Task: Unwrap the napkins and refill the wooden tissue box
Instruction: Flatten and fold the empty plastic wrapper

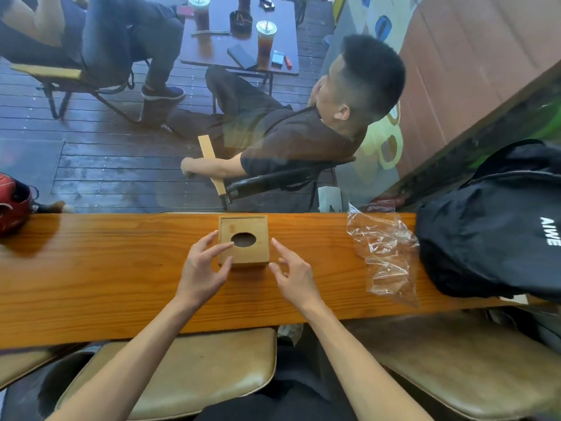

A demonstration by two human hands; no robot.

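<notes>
The wooden tissue box (256, 226) stands in the middle of the wooden counter (106, 268), with its lid on and a dark oval hole in the top. My left hand (203, 268) is at the box's left front corner, fingers spread, fingertips near the hole and the thumb by the front edge. My right hand (291, 276) hovers just right of the box's front right corner, fingers apart, holding nothing. An empty, crumpled clear plastic wrapper (385, 253) lies on the counter to the right. No napkins show through the hole.
A black backpack (491, 232) fills the counter's right end. A red helmet (13, 208) sits at the far left. A window runs along the counter's far edge; people sit outside at a small table. Padded stools (182, 378) stand below the counter.
</notes>
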